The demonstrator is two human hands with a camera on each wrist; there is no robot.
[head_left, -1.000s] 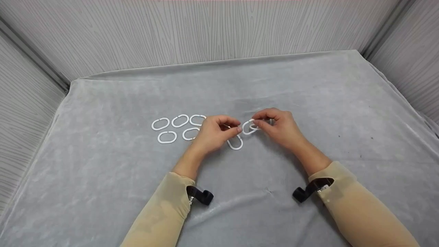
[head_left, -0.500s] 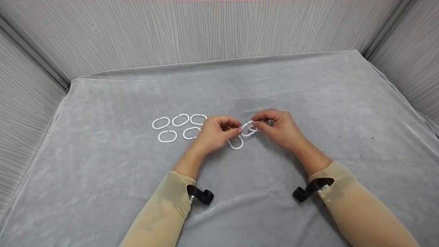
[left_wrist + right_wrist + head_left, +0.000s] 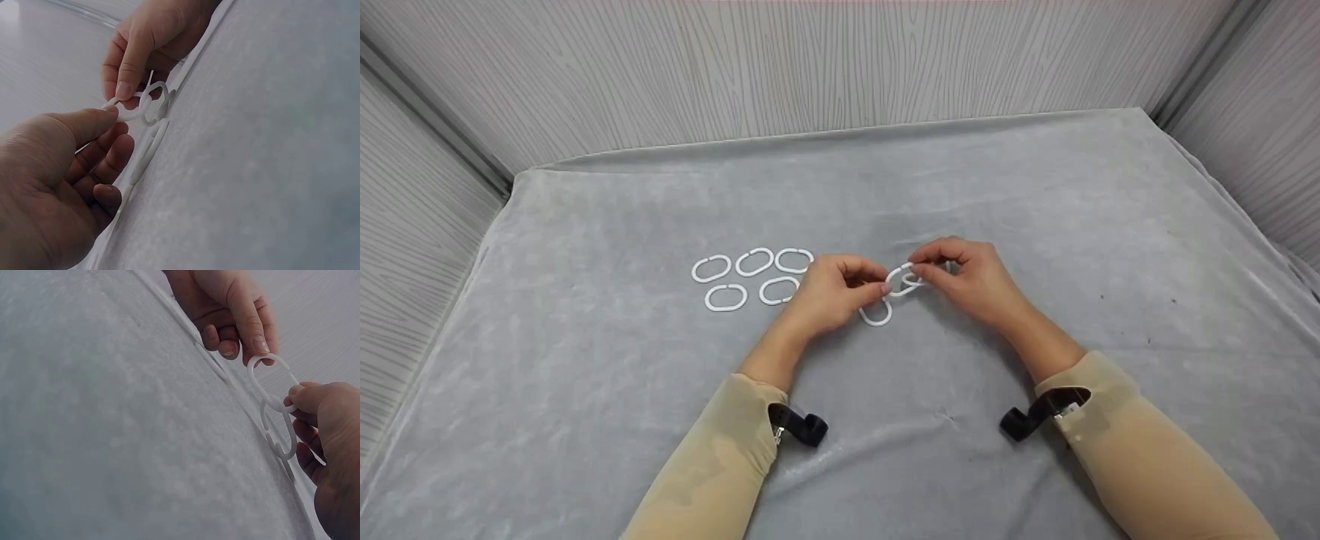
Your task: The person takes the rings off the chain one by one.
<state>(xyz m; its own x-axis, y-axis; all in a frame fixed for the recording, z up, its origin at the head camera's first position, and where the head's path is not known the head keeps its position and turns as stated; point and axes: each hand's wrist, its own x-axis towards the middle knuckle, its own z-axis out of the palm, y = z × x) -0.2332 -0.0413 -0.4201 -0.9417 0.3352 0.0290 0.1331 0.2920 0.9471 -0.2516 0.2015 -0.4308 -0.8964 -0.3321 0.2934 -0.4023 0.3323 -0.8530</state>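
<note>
A white oval curtain ring with a small gap in its side is held between both hands. My left hand pinches its left end between thumb and fingers. On the opposite side my right hand pinches the same ring. Hooked through it, a second white ring hangs below the right fingers in the right wrist view. Part of another ring shows under that one; whether they are joined I cannot tell. A loose ring lies on the cloth under the left hand, its upper end hidden.
Several more white rings lie flat in two rows left of the left hand, one partly covered by it. Grey cloth covers the table. Wood-patterned panels stand behind and at both sides.
The held ring has shifted slightly left, from just beside the left fingertips to between them. Both hands have hardly moved, and the loose rings lie as before.
</note>
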